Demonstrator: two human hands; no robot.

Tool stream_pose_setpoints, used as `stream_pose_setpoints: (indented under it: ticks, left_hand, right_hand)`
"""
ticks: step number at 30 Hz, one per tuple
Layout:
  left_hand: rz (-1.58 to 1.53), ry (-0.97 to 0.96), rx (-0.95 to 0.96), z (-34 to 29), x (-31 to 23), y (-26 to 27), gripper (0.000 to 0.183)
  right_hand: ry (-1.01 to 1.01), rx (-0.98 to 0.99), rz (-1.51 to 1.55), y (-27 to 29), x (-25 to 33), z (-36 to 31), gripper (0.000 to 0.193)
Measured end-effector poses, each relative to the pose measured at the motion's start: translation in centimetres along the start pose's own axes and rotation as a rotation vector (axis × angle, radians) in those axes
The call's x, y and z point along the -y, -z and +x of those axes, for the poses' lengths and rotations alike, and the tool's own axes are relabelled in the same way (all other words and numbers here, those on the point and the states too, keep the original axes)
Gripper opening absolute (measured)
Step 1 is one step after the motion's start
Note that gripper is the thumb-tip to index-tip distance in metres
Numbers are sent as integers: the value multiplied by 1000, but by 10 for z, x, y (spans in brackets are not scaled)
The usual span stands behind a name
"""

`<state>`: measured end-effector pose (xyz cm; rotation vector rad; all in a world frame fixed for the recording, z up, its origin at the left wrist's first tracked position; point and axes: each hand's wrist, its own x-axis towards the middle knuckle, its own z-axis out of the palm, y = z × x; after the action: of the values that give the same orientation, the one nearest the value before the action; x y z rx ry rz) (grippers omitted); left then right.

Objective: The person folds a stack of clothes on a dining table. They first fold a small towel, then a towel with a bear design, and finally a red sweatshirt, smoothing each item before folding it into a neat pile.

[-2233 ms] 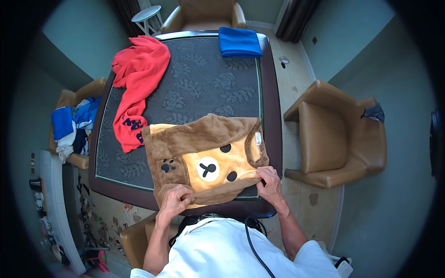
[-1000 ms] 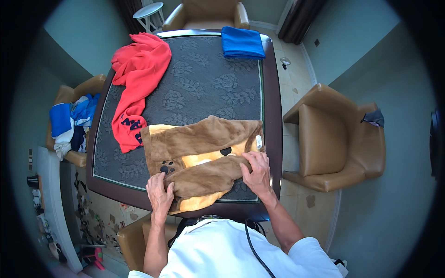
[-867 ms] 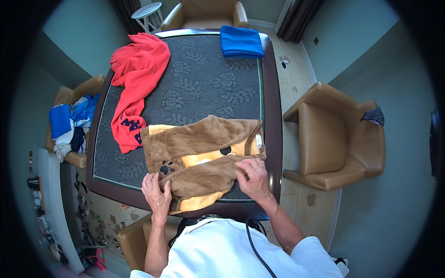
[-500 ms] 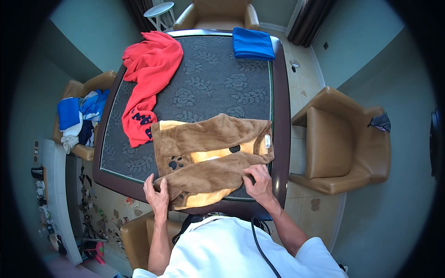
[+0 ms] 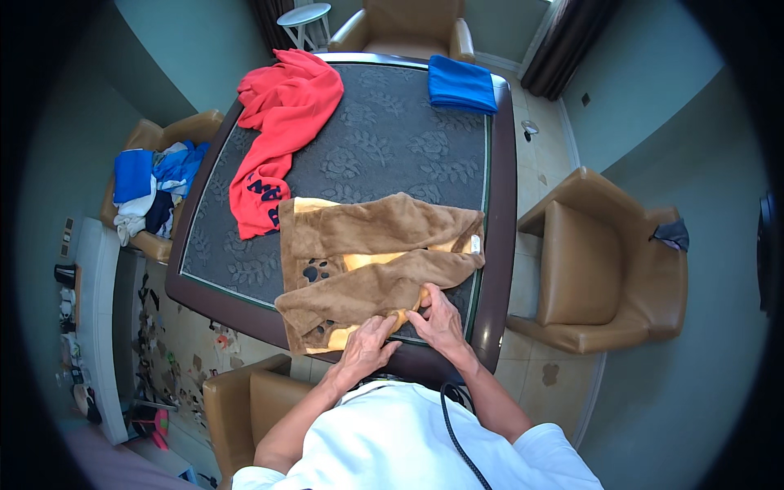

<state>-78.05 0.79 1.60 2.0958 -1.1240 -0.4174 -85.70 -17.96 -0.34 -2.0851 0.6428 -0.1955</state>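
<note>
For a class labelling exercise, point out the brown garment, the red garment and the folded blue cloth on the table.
Brown garment [image 5: 363,284], head view: on its nearer sleeve.
Red garment [image 5: 283,133], head view: its rumpled middle.
Folded blue cloth [image 5: 462,84], head view: its top face.

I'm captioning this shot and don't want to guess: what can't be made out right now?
All in the head view:
Brown garment, front print: mostly covered by its folded sleeves.
Exact grip of left hand and right hand on its near edge: hidden by the hands themselves.
White tag: too small to read.
Heaped clothes: lower pieces buried under upper ones.
Far chair: cut off by the upper edge.
</note>
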Motion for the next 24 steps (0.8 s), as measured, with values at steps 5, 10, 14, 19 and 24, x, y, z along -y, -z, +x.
stream_pose_setpoints:
  ticks: [5, 10, 14, 19, 24]
  left_hand:
    - [96, -20, -64, -2, 7, -18, 36]
    - [103, -36, -240, -11, 5, -31, 31]
    - [32, 18, -292, -23, -2, -32, 32]
    - [50, 54, -382, -25, -7, -36, 35]
    - [76, 50, -425, -25, -8, -47, 39]
  right_hand:
    - [95, -61, -72, -10, -10, 7, 36]
    - [71, -131, -116, -11, -14, -2, 17]
    - [-7, -1, -217, 6, -28, -33, 22]
    - [9, 88, -167, 28, -14, -40, 22]
    - [303, -172, -223, 60, 6, -29, 22]
